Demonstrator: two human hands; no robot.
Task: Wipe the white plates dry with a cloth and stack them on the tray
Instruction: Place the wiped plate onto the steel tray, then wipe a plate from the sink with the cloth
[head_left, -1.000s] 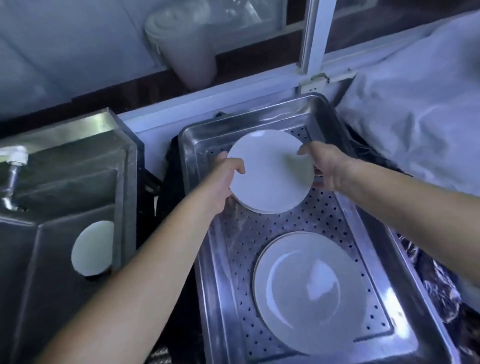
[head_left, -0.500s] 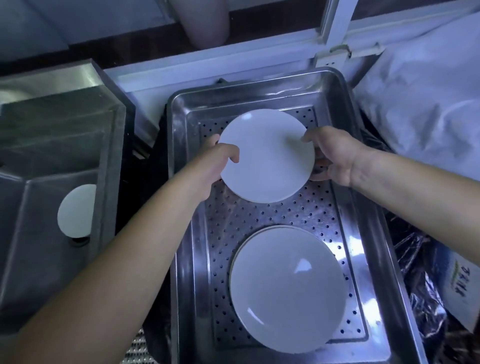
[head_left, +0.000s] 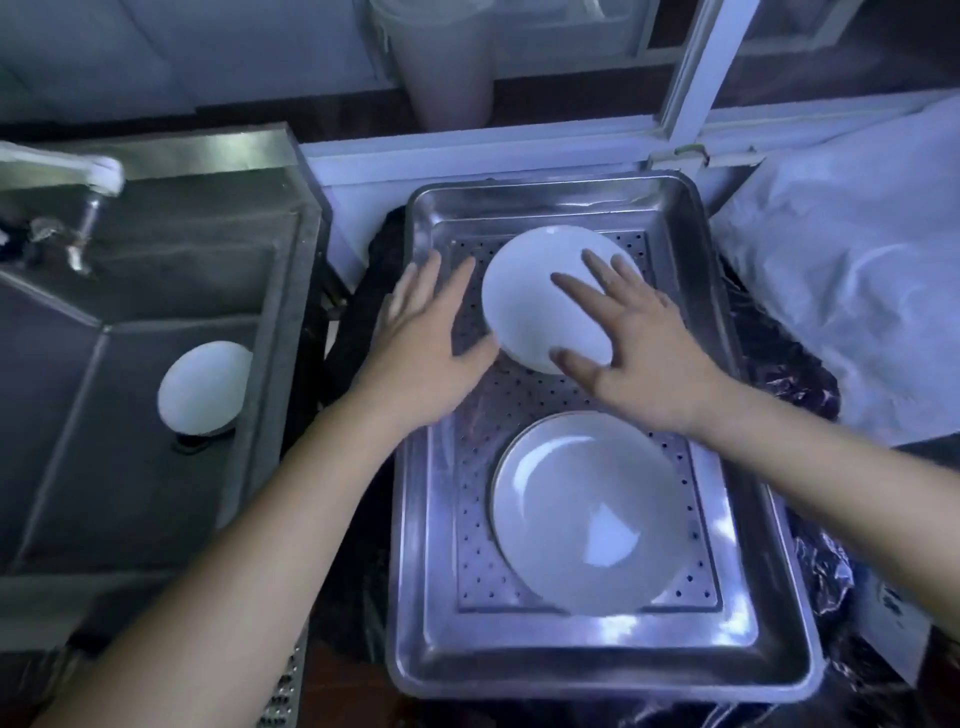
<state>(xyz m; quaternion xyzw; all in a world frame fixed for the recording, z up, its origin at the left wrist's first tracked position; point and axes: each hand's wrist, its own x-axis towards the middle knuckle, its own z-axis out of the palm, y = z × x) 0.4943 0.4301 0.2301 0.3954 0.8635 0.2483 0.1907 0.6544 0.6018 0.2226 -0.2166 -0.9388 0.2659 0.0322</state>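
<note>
Letting go cleanly matters now: past the near plate (head_left: 587, 514) in the tray (head_left: 597, 670), my left hand (head_left: 421, 338) and right hand (head_left: 639, 343) spread straight fingers, gripping nothing, over the far stack (head_left: 530, 291); I'd lift straight off, avoiding nudges.

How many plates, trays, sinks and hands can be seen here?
Plates: 3, far, near, in sink
Trays: 1
Sinks: 1
Hands: 2, left, right
Total: 7

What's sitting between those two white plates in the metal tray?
Nothing: the head view shows only bare perforated tray floor between the far plate and near plate.
</note>
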